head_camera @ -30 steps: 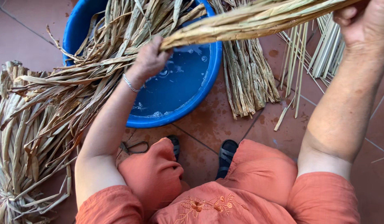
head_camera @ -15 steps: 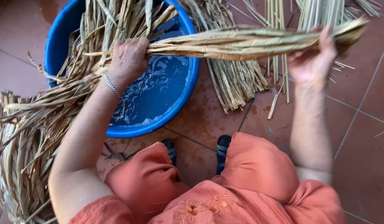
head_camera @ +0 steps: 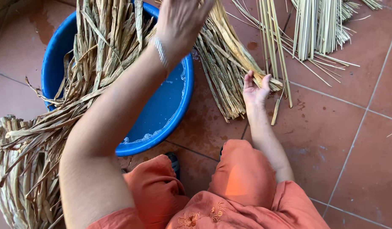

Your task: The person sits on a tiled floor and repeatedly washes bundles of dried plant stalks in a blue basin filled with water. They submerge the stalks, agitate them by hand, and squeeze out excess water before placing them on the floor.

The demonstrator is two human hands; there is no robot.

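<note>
My right hand (head_camera: 255,90) grips the near end of a folded strip of dry tan leaves (head_camera: 240,55) that lies slanted over a pile of similar leaves (head_camera: 217,80) on the wet tile floor. My left hand (head_camera: 179,21), with a thin bracelet on the wrist, is raised over the strip's far end. Its fingers run off the top edge, so its grip is hidden. My left forearm crosses above a blue basin (head_camera: 185,101) that holds a little foamy water.
A long sheaf of dry leaves (head_camera: 94,55) drapes across the basin and onto a heap (head_camera: 22,169) at the left. Thin straight pale reeds (head_camera: 323,29) lie at the top right. My orange-clad knees and dark sandals (head_camera: 174,160) are just below the basin.
The leaf strip, held stretched in the air between both hands, has come down onto the floor pile right of the basin. My right hand dropped low and my left hand moved right.
</note>
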